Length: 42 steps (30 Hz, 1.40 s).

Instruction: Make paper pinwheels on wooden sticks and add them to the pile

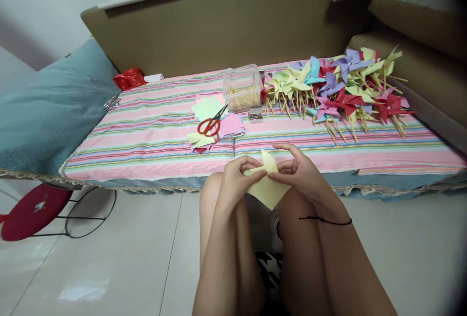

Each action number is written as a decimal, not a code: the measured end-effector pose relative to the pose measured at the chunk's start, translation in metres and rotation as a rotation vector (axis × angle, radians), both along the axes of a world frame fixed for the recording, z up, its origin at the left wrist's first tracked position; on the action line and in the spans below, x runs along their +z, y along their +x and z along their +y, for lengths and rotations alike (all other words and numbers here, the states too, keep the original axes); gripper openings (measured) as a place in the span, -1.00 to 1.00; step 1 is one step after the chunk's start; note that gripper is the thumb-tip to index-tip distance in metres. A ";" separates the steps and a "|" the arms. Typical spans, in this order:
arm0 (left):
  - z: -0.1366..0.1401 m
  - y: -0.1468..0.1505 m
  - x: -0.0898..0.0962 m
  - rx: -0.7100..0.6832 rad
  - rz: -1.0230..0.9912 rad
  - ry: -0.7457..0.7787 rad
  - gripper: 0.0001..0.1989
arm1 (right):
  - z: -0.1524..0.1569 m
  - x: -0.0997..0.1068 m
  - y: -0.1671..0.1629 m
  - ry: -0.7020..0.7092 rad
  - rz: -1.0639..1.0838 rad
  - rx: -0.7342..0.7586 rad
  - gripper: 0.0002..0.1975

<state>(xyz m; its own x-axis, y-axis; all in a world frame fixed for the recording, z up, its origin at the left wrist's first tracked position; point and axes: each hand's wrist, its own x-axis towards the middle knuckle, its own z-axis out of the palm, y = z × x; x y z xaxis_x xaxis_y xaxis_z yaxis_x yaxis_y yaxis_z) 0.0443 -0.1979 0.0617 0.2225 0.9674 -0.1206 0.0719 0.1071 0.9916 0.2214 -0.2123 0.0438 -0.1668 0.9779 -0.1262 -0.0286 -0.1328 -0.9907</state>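
Observation:
A pale yellow sheet of paper (269,192) is held over my knees, with cut flaps, one standing up and folded toward the middle. My left hand (239,178) pinches its left side between thumb and fingers. On the other side my right hand (297,172) grips it near the centre, thumb pressed on the paper and index finger stretched out. Beyond the hands, red-handled scissors (209,125) lie on stacks of coloured paper squares (231,125). Close by sits a small open box of metal pins (256,114).
A clear plastic container (242,87) holds many wooden sticks. Finished paper pinwheels (350,102) are heaped at the right on the striped cloth (146,136). A red plastic bag (129,79) lies far left, near a blue cushion (54,112). A red stool (36,211) stands on the floor.

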 end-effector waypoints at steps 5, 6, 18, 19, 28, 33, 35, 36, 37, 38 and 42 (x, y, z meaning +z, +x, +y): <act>0.000 0.001 0.000 -0.004 -0.022 0.027 -0.72 | 0.000 0.000 -0.001 0.010 -0.014 0.015 -0.28; 0.000 0.000 0.001 -0.006 -0.032 0.035 -0.73 | 0.000 0.001 -0.001 0.008 -0.009 0.010 -0.28; -0.001 -0.001 0.004 -0.048 -0.093 -0.110 -0.56 | -0.005 0.006 -0.005 0.006 0.066 -0.098 -0.18; -0.001 0.000 0.004 -0.003 -0.120 -0.117 -0.54 | -0.005 0.008 -0.006 0.005 0.092 -0.150 -0.16; 0.003 0.019 0.004 0.347 -0.378 -0.121 -0.44 | -0.005 0.011 -0.020 0.037 0.185 -0.373 -0.08; 0.002 0.027 -0.001 0.343 -0.391 -0.107 -0.45 | -0.002 0.007 -0.024 0.030 0.178 -0.405 -0.07; 0.002 0.029 -0.002 0.331 -0.391 -0.107 -0.44 | -0.001 0.006 -0.024 0.036 0.147 -0.417 -0.08; 0.002 0.030 -0.002 0.329 -0.388 -0.109 -0.44 | 0.000 0.005 -0.024 0.039 0.129 -0.423 -0.08; 0.002 0.030 -0.002 0.326 -0.382 -0.110 -0.44 | 0.000 0.004 -0.024 0.038 0.115 -0.426 -0.09; 0.002 0.030 -0.001 0.318 -0.377 -0.117 -0.43 | 0.000 0.004 -0.023 0.035 0.108 -0.430 -0.09; 0.004 0.026 0.003 0.241 -0.358 -0.191 -0.41 | 0.002 0.002 -0.018 0.005 0.130 -0.425 -0.08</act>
<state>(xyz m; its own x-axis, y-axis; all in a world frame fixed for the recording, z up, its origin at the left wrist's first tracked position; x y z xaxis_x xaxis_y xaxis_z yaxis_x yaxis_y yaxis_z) 0.0701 -0.1943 0.0651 0.0542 0.9645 -0.2586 -0.3206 0.2621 0.9102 0.2030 -0.2107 0.0462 0.2358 0.9636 -0.1259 -0.2038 -0.0776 -0.9759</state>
